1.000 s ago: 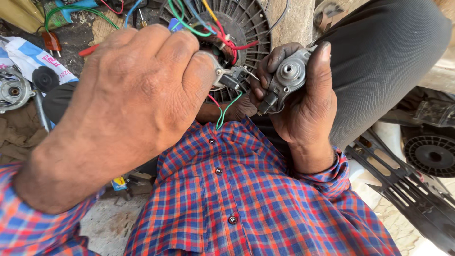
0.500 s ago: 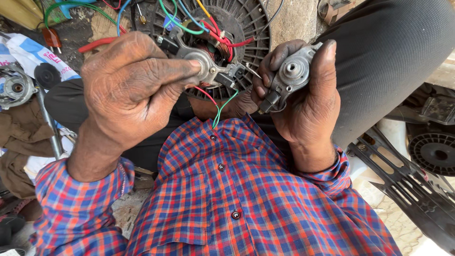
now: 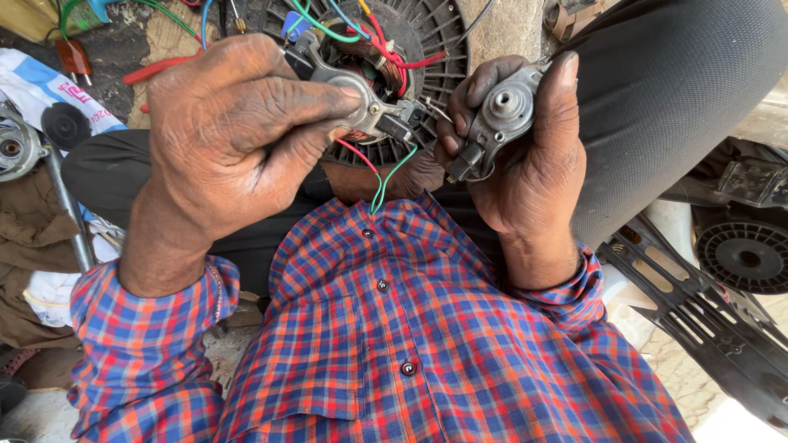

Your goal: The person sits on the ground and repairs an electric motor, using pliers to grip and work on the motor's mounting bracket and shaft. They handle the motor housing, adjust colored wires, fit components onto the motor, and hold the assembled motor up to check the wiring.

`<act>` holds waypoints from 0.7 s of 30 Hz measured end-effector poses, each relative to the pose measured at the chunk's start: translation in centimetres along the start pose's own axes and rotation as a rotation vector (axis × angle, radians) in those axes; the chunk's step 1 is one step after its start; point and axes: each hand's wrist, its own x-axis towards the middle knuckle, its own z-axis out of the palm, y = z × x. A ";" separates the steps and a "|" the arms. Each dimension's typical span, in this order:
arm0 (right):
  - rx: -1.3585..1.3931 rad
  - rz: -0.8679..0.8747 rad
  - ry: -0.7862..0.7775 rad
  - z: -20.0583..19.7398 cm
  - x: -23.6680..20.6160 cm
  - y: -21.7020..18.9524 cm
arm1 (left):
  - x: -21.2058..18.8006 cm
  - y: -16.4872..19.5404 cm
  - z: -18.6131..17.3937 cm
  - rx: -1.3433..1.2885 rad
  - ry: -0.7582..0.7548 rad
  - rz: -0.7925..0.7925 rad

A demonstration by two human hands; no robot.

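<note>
We see the black fan motor (image 3: 427, 49) resting far on the lap. Our left hand (image 3: 238, 131) pinches a grey metal bracket (image 3: 361, 94) against it; our right hand (image 3: 533, 156) is closed around a grey end cap (image 3: 501, 107). The thin wires (image 3: 382, 176) could snag and tear. Far left lies a white printed packet (image 3: 49, 86), probably plastic.

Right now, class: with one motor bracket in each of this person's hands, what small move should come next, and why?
Probably bring the right hand leftward so its grey end cap meets the wired bracket pinched by the left hand. The two parts are apart, both over the black fan housing, with the cap's hub facing up.
</note>
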 end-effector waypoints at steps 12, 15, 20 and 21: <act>-0.018 0.039 0.028 0.5 0.3 -0.1 | -0.5 -0.4 0.0 -0.016 -0.044 0.018; -0.015 0.030 0.028 0.5 0.3 0.0 | -0.3 0.0 0.1 -0.027 -0.036 -0.030; -0.052 0.007 0.019 0.4 0.4 0.2 | -0.2 -0.1 1.0 -0.105 0.079 -0.041; -0.049 0.011 0.022 0.4 0.4 0.2 | -0.2 -0.3 1.1 -0.134 0.099 -0.041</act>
